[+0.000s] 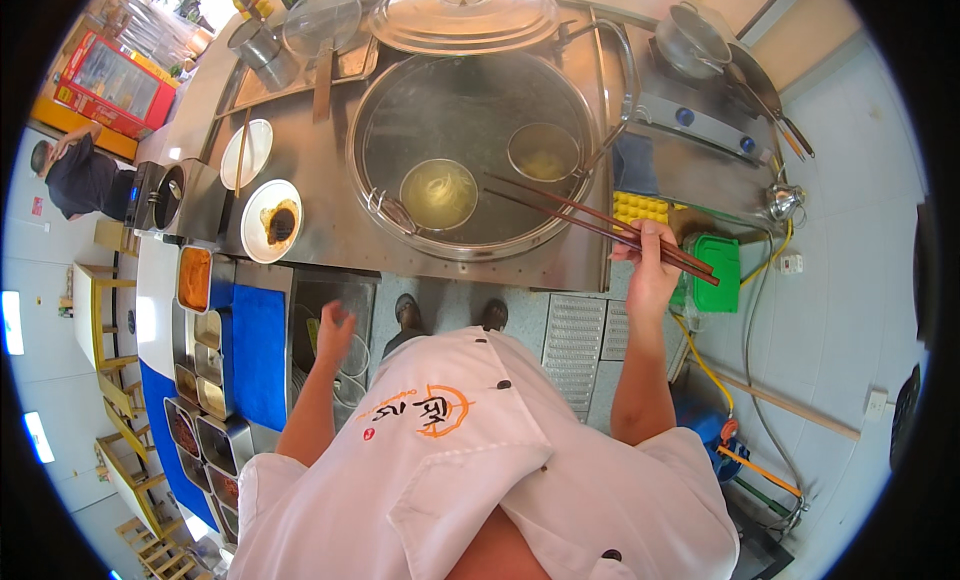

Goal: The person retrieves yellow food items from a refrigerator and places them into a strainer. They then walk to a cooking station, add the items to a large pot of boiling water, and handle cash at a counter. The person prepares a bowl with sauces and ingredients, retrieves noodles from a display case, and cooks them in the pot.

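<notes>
My right hand (651, 269) grips a pair of long dark wooden cooking chopsticks (581, 214), their tips slightly apart over a large round steel pot (480, 250) of steaming liquid. Two strainer baskets sit in the pot. The left basket (405, 214) holds pale noodles (436, 192); in the right basket (512, 151), pale food lies below the tips' level, blurred by steam. My left hand (336, 331), blurred and loosely curled, holds nothing beside the counter's front edge. A white bowl with dark sauce (253, 242) stands left of the pot.
Wooden chopsticks (243, 152) lie across another white bowl (259, 141). The pot lid (465, 25) leans behind the pot, near a tap hose (628, 77). A gas stove (675, 119) stands right, above a green bin (716, 295). Condiment pans (210, 385) line the left. Another person (86, 175) stands far left.
</notes>
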### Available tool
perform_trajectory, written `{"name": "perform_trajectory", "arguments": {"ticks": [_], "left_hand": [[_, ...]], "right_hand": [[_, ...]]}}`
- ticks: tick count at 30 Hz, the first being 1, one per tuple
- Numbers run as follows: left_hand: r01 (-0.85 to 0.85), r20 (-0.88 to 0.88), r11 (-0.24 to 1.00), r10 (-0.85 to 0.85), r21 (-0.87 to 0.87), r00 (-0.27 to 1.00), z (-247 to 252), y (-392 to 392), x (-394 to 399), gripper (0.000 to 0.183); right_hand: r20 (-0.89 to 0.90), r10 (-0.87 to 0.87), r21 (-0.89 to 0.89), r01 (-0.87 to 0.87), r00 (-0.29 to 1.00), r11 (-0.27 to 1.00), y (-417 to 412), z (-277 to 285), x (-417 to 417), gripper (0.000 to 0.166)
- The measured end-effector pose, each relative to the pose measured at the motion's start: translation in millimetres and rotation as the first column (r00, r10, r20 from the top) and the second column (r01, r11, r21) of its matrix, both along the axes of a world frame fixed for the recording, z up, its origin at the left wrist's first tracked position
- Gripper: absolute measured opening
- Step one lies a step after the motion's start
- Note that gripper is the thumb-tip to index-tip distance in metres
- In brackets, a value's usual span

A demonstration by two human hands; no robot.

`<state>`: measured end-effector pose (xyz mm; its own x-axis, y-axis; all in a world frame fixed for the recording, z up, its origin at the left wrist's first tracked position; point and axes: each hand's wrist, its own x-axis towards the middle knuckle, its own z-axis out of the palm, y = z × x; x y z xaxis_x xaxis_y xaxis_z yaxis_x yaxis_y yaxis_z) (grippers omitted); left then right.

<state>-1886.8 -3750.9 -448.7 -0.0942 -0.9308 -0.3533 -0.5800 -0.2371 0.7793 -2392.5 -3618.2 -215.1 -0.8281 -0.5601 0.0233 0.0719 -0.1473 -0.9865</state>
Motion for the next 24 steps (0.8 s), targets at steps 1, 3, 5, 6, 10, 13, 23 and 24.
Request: {"name": "perform_trajectory", "arguments": {"ticks": [1, 3, 5, 6, 10, 13, 23, 24], "left_hand": [[-0.065, 0.076, 0.986, 0.054, 0.154, 0.996, -6.7, 17.6, 10.6, 0.053], [-0.188, 0.196, 0.908, 0.121, 0.374, 0.973, -29.8, 60.6, 47.8, 0.051], [-0.229, 0.248, 0.833, 0.115, 0.504, 0.962, -51.1, 110.5, 93.6, 0.050], [-0.220, 0.258, 0.799, 0.084, 0.560, 0.962, -52.6, 132.0, 108.5, 0.050], [-0.312, 0.266, 0.707, 0.179, 0.635, 0.947, -17.3, 153.4, 90.3, 0.050], [-0.354, 0.215, 0.733, 0.281, 0.581, 0.935, -10.9, 147.8, 88.9, 0.045], [-0.193, 0.054, 0.964, 0.186, 0.182, 0.981, 25.2, 32.9, 142.8, 0.028], [-0.130, 0.205, 0.984, 0.103, 0.126, 0.973, 23.9, 27.5, 164.1, 0.033]], "right_hand": [[-0.003, 0.005, 0.001, -0.005, 1.000, 1.000, 0.9, -0.7, -2.4, 0.022], [-0.010, 0.022, 0.003, -0.022, 1.000, 1.000, 1.9, 0.3, -5.7, 0.022], [-0.007, 0.028, 0.012, -0.028, 1.000, 1.000, 4.9, -0.1, -7.8, 0.023], [-0.003, 0.022, 0.021, -0.022, 1.000, 1.000, 8.0, -0.4, -8.6, 0.023], [-0.026, 0.025, 0.030, -0.024, 0.999, 0.999, 16.9, -2.9, -8.5, 0.023], [-0.046, -0.019, 0.042, 0.021, 0.999, 0.999, 21.9, 4.1, -5.9, 0.023], [0.023, -0.212, -0.075, 0.213, 0.977, 0.974, 88.6, -10.1, 34.6, 0.020], [0.052, -0.239, -0.088, 0.243, 0.970, 0.966, 94.6, -14.5, 42.6, 0.021]]}}
